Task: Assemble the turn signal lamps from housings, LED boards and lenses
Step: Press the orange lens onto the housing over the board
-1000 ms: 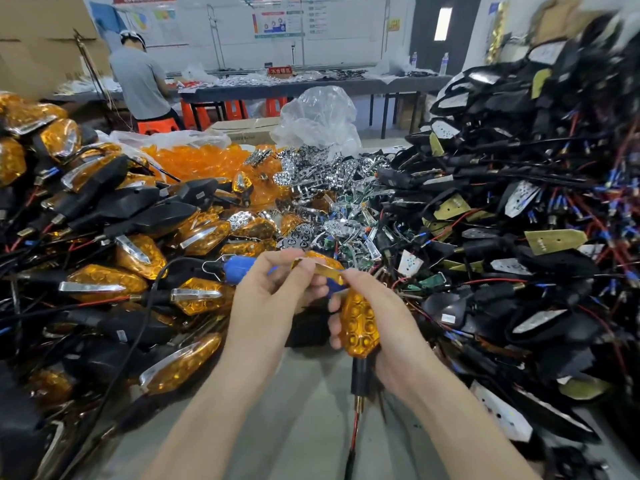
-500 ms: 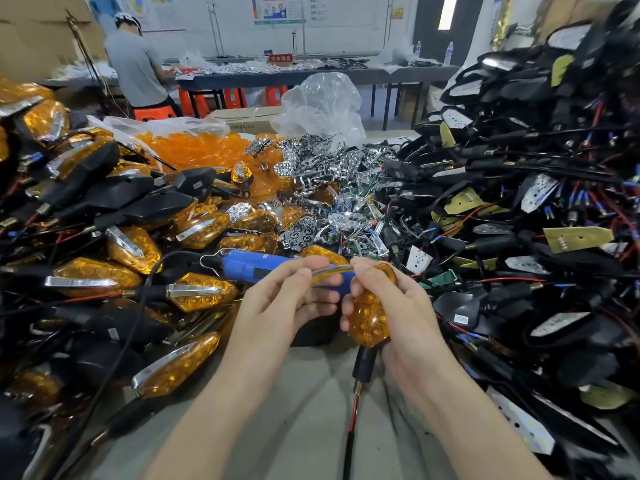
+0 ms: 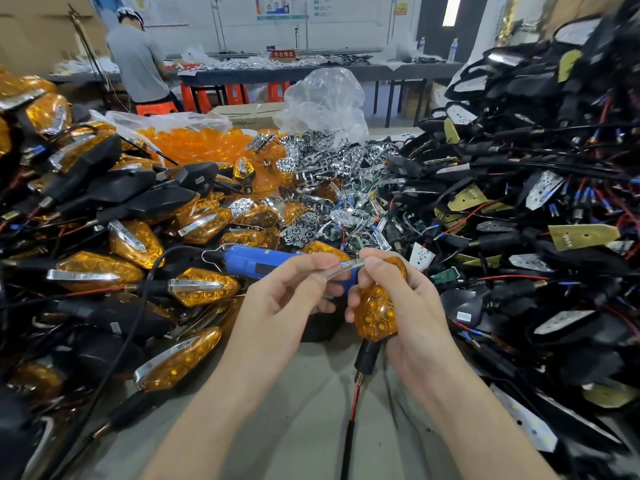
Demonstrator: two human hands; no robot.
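Head view: near the centre, the right hand curls round an amber turn signal lamp, whose stem and red wire hang toward the near edge. The left hand pinches a chrome trim strip between thumb and fingertips, and the strip's right end meets the lamp's far tip. I judge the thin strip could seat crooked or spring from the pinch, falling among the loose parts by the blue electric screwdriver.

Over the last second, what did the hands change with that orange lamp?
The right hand raised the amber lamp until its top sat level with the chrome trim strip. Unchanged: the left hand pinches the strip, the right grips the lamp, nothing let go; the blue screwdriver lies behind.
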